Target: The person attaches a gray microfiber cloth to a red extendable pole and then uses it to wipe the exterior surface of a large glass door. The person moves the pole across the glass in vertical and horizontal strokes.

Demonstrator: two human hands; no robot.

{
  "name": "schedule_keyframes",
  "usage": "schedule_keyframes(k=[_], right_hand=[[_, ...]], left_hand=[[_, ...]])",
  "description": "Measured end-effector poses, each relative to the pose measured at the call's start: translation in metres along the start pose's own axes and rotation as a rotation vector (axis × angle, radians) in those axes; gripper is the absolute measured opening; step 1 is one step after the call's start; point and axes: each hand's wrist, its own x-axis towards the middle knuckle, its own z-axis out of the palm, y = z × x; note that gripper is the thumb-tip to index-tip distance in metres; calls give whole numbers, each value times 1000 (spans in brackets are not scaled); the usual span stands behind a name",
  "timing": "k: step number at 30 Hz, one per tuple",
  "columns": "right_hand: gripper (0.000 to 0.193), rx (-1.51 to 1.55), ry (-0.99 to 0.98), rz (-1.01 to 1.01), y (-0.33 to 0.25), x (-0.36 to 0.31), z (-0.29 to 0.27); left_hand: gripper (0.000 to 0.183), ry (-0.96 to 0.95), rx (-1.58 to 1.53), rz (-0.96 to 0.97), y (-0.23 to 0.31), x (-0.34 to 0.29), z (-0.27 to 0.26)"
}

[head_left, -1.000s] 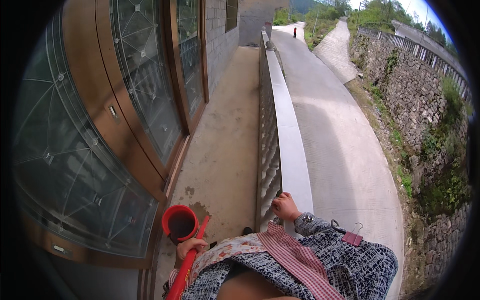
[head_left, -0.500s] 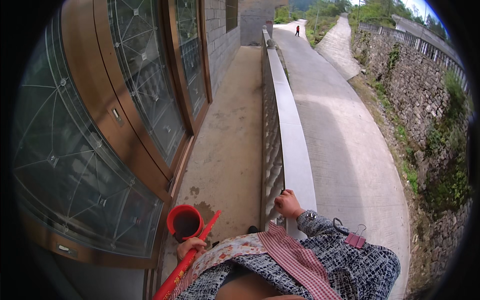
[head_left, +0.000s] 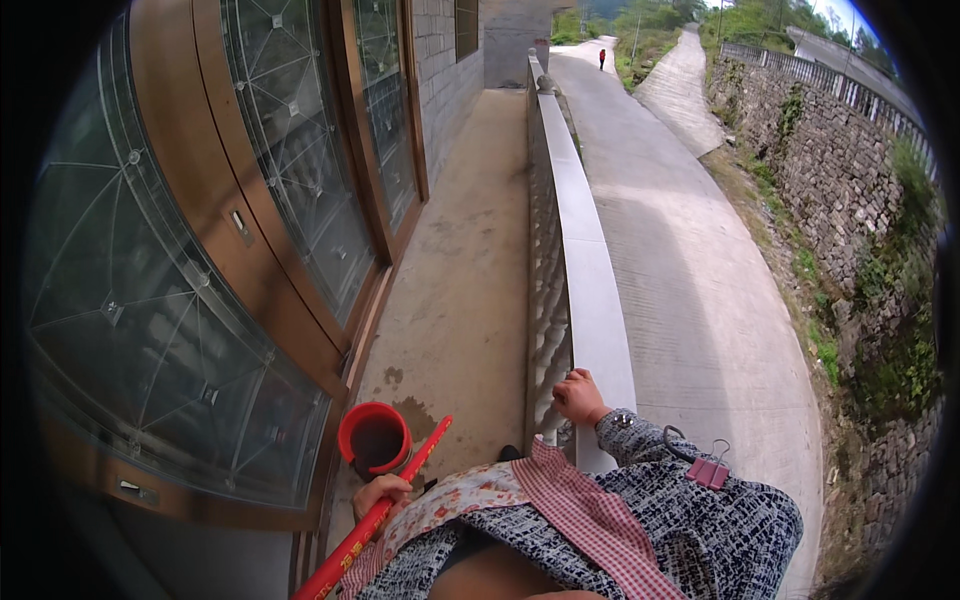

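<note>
My left hand (head_left: pixel 380 491) is wrapped round a red pole (head_left: pixel 347 549), which slants from the bottom edge up past the bucket. Just ahead of that hand stands a red bucket (head_left: pixel 374 411) with dark liquid inside. My right hand (head_left: pixel 580 397) is closed, knuckles up, at the inner edge of the pale top rail (head_left: pixel 597 287) of a balustrade. Whatever its fingers may hold is hidden under them. A pinkish binder clip (head_left: pixel 708 472) hangs on my right sleeve.
Brown-framed glass doors (head_left: pixel 290 170) line the left side of a concrete walkway (head_left: pixel 470 230). Wet patches (head_left: pixel 425 415) mark it near the bucket. Beyond the balustrade runs a road (head_left: pixel 680 260) with a distant person (head_left: pixel 602 59), bordered by a stone wall (head_left: pixel 835 150).
My right hand has shifted slightly forward along the rail. The pole's upper end has moved a little right. The distant person has changed stance slightly.
</note>
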Motion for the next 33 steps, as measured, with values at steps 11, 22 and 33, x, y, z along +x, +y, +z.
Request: schedule_keyframes(k=[11,22,33], right_hand=[[7,42,65,-39,3,8,21],[10,-36,25,-51,31,6,50],[9,-32,37,-69,33,5,51]], left_hand=[[24,-74,91,2,14,-12,-2],[22,35,89,-126,34,-23,1],[17,14,-67,-276,41,-26,1]])
